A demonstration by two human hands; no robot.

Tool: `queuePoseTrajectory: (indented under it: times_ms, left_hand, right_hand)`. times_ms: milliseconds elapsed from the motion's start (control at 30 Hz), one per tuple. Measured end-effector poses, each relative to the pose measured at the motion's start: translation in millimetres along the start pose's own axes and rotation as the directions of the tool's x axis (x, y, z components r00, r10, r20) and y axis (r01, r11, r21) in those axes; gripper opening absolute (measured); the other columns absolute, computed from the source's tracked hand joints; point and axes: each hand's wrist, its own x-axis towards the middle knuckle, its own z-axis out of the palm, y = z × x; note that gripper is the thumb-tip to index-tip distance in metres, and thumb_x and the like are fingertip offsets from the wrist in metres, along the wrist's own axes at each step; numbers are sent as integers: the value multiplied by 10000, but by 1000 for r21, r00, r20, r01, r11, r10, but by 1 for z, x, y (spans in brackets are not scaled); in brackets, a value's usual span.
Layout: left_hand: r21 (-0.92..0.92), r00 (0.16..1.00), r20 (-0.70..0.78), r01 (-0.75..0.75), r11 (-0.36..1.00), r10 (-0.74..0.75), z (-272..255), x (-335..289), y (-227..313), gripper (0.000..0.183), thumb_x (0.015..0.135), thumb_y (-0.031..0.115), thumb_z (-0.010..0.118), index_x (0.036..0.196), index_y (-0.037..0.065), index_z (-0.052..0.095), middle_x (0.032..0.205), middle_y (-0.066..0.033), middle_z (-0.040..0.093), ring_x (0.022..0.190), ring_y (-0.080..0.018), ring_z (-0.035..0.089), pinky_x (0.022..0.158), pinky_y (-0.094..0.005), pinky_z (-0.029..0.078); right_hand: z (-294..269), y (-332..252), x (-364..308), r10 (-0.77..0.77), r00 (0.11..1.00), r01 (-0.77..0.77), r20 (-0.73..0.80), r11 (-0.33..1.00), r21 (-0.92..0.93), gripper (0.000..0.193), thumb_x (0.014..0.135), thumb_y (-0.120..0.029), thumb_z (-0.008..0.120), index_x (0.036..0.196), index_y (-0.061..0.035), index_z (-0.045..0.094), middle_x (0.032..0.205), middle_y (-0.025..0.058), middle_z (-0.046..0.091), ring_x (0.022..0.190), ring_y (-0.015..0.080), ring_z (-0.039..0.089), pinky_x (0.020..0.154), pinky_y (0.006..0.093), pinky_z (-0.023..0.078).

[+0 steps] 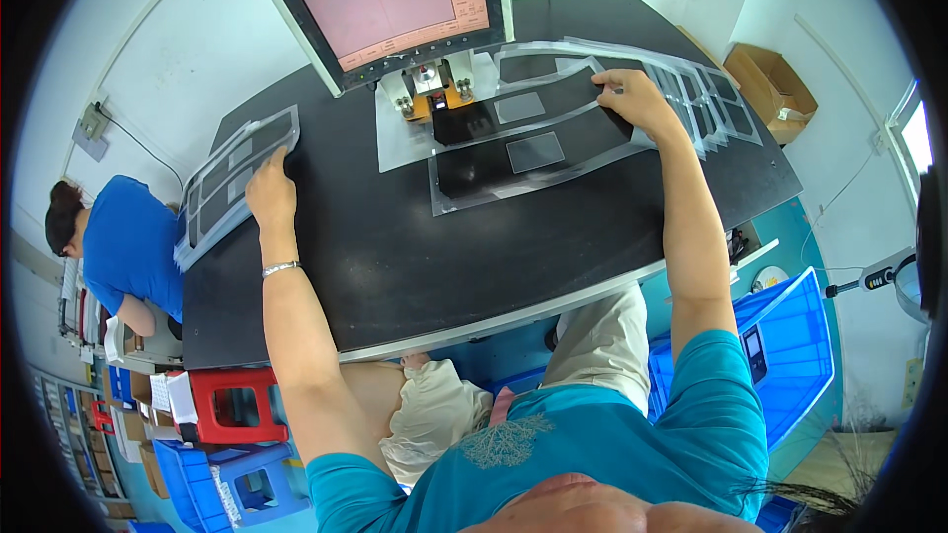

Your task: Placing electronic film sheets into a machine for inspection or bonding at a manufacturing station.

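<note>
R hand [637,101] apparently pinching film sheet [474,122], which is lying by machine head [431,89], approx. 12–1 o'clock on table [444,281]. L hand [270,190] touching L pile [202,199], 10 o'clock; grip unclear. Prob. mid-batch: R fan [706,99] lying 2 o'clock; done vs. left, can't tell.

Your shirt [612,431] is teal, with a pale, branching tree print [508,442] on the front; your bottoms [599,345] are cream and your bracelet [281,268] silver. The tabletop [464,281] before you is plain black. The sheets [486,162] to your right are black with clear, whitish borders and grey rectangular windows, a pattern the stack [222,176] to your left repeats. Your screen [370,15] glows pink, marked by a black oval beneath a blue bar. Around you, the stool [237,380] is red, the crate [798,375] blue, the co-worker's shirt [133,242] royal blue.
</note>
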Motion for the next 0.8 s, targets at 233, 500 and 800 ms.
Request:
queuePoseTrajectory:
  times_ms: [233,500,800]
  left_hand:
    - [-69,965,-146,-228,971,217,-28,-9,68,370,880,29,534,1193,166,675,998,-105,684,924,-319,663,771,-449,541]
    - [-212,904,-166,-423,881,395,-31,-27,103,353,838,-31,559,1130,101,705,1082,-52,689,964,-290,634,842,-404,525]
    - [-180,880,-191,-467,866,435,-20,-26,104,447,826,-63,543,1218,112,668,1219,-85,654,1065,-299,614,930,-404,502]
  right_hand:
    - [-5,-6,-4,28,998,-28,55,1000,4,410,823,-97,637,1210,31,673,929,89,641,972,215,621,912,310,465]
    - [3,1,6,-19,995,6,-94,990,-139,433,810,-135,666,1228,-22,675,1091,145,700,1063,266,647,949,348,480]
    - [17,11,10,-67,974,32,-215,986,-164,453,768,-157,642,1207,-57,688,1128,195,699,1085,365,657,979,400,493]
